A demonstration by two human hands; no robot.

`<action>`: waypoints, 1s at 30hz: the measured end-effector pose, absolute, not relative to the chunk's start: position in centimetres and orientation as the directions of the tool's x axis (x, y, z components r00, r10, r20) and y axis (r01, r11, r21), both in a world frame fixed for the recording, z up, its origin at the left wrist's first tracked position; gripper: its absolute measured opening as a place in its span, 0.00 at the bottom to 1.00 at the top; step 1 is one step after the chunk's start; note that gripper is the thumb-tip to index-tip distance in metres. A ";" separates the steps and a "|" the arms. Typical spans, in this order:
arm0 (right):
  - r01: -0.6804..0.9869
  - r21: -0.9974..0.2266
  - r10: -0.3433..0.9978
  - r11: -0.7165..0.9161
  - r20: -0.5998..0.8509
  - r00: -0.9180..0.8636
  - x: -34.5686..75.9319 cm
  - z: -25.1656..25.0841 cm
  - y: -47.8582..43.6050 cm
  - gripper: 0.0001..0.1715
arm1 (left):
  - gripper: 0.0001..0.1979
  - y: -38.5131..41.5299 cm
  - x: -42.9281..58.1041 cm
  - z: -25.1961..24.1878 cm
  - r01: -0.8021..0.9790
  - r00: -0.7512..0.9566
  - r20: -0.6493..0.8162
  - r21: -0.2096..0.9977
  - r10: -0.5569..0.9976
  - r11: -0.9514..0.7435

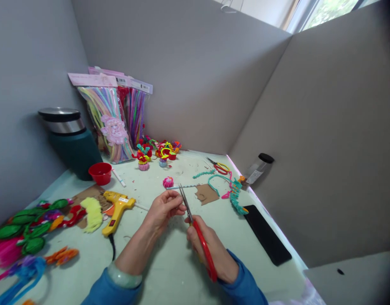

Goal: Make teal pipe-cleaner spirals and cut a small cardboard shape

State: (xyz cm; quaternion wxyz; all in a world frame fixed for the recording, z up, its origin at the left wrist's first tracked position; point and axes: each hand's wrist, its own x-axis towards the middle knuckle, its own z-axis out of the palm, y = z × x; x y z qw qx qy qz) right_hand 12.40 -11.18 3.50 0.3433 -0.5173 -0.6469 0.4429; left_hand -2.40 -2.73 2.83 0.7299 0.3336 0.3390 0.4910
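Observation:
My right hand (210, 245) grips a pair of red-handled scissors (203, 241), its blades pointing up and away from me. Close beside the blades, my left hand (166, 207) is closed in a pinch; whatever lies between its fingertips is too small to make out. Just beyond the left hand are a small pink pipe-cleaner ball (168, 182) and a thin blue striped stick (188, 186). A torn piece of cardboard (207, 194) lies past the scissor tips.
Left: a yellow glue gun (118, 209), red cup (100, 173), teal bottle (72, 148) and pipe-cleaner flowers (32, 228). Behind: bagged pipe cleaners (102, 110) and small colourful figures (144, 159). Right: a black phone (267, 235), second scissors (220, 168), teal pipe-cleaner piece (235, 197) and clear jar (260, 169).

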 end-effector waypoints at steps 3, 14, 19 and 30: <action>0.376 -0.923 0.970 0.082 -0.013 -0.243 12.3 3.6 -11.1 0.17 | 0.14 -2.9 -2.4 2.8 -0.492 0.305 -0.147 0.822 0.941 0.287; 0.390 -0.916 0.979 0.098 0.018 -0.203 12.3 3.4 -10.9 0.19 | 0.16 -3.0 -2.4 3.1 -0.475 0.250 -0.158 0.840 0.955 0.263; 0.391 -0.915 0.974 0.098 0.008 -0.226 12.3 3.6 -10.9 0.19 | 0.15 -3.0 -2.2 3.2 -0.452 0.259 -0.147 0.855 0.955 0.254; 0.415 -0.904 0.973 0.105 0.008 -0.229 12.2 3.4 -10.8 0.17 | 0.15 -2.9 -2.1 3.1 -0.462 0.229 -0.169 0.848 0.959 0.259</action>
